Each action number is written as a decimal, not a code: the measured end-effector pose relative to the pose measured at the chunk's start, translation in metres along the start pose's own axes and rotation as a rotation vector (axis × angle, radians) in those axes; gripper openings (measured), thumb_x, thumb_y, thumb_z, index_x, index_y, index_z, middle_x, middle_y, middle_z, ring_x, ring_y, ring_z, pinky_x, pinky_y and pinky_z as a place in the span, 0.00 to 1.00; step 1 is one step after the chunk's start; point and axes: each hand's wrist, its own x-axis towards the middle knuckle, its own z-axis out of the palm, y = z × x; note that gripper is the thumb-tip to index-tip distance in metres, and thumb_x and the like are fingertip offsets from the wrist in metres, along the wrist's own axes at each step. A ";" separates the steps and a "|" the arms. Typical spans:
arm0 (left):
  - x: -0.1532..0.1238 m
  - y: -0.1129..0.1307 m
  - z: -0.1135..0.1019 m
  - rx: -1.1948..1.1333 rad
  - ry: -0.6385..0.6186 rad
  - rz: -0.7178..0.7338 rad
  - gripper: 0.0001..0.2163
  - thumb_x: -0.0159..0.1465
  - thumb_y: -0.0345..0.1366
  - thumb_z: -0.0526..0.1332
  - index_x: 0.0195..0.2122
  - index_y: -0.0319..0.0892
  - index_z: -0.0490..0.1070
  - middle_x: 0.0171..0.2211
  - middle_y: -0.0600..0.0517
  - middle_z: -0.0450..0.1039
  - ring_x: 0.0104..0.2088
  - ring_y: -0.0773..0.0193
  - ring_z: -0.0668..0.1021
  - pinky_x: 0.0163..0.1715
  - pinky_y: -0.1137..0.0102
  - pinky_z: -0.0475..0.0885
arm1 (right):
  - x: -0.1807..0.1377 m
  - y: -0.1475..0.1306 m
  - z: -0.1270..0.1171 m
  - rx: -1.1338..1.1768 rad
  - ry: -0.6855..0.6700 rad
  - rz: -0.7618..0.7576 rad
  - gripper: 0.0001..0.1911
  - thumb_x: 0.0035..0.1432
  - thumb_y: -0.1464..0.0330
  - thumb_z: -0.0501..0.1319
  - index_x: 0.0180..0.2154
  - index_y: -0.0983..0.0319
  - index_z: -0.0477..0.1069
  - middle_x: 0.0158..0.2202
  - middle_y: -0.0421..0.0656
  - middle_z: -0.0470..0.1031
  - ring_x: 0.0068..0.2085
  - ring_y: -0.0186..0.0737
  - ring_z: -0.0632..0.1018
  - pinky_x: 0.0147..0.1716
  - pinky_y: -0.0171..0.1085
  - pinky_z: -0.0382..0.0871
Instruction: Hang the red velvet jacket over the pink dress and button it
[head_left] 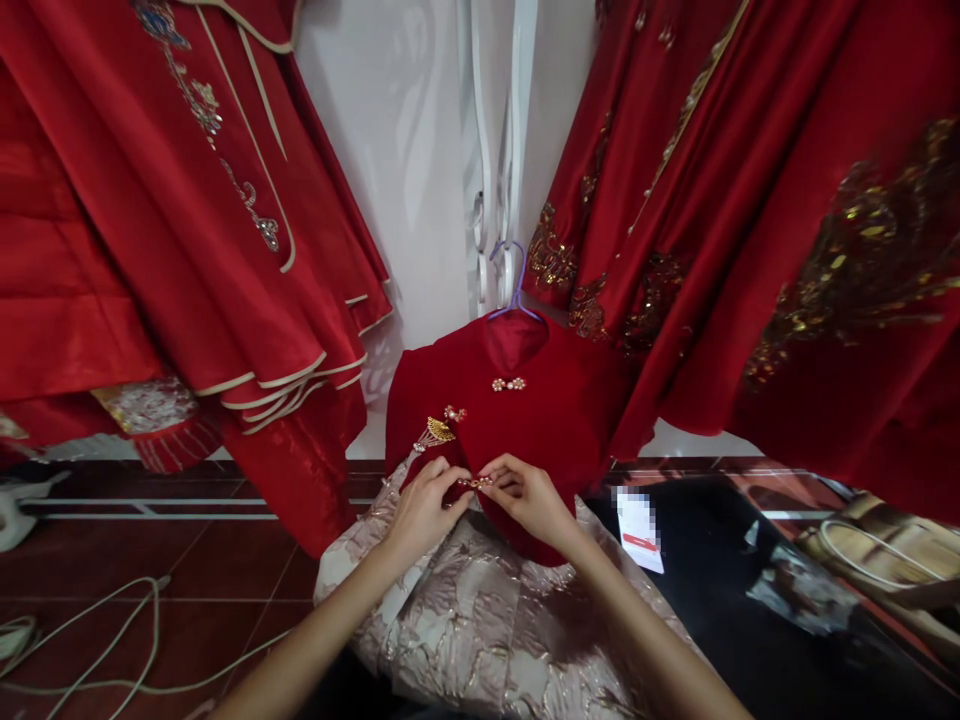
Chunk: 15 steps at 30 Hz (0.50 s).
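A dark red velvet garment (555, 430) hangs on a purple hanger (517, 292) in the middle. My left hand (431, 508) pinches one side of a small jewelled clasp (477, 483) at the garment's opening. From the other side my right hand (531, 500) grips the same clasp between thumb and fingertips. Whether its two halves are joined I cannot tell. Above are a clasp at the collar (509, 384), a small beaded fastener (454, 413) and a gold fan-shaped ornament (438, 430) with bead strands. Beneath the hands spreads a pale, shiny textured fabric (480, 620).
Long red garments (247, 230) hang at left, and a sequinned red gown (720, 220) hangs at right. White cabinet doors (420, 130) stand behind. A lit phone (639, 530) and a plastic bag (802, 590) lie on a black surface. White cables (154, 610) cross the tiled floor.
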 end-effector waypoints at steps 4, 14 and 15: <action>0.001 0.002 -0.002 -0.034 0.033 0.000 0.07 0.62 0.35 0.56 0.38 0.44 0.73 0.29 0.53 0.64 0.31 0.65 0.70 0.31 0.71 0.64 | 0.000 0.001 -0.002 -0.020 0.047 -0.014 0.07 0.55 0.66 0.62 0.37 0.60 0.71 0.34 0.40 0.76 0.35 0.35 0.77 0.34 0.33 0.72; 0.002 0.017 -0.010 -0.125 0.039 -0.134 0.06 0.57 0.29 0.59 0.33 0.43 0.74 0.29 0.54 0.76 0.27 0.68 0.76 0.30 0.74 0.69 | -0.001 -0.006 -0.003 -0.013 0.013 -0.014 0.09 0.55 0.64 0.62 0.38 0.61 0.72 0.34 0.41 0.77 0.36 0.35 0.77 0.36 0.34 0.73; 0.002 0.017 -0.010 -0.170 0.028 -0.157 0.06 0.56 0.29 0.60 0.33 0.42 0.74 0.30 0.54 0.77 0.27 0.68 0.77 0.31 0.73 0.70 | -0.001 -0.005 -0.002 -0.021 0.021 -0.012 0.09 0.55 0.64 0.62 0.38 0.61 0.72 0.34 0.41 0.77 0.36 0.35 0.77 0.35 0.34 0.73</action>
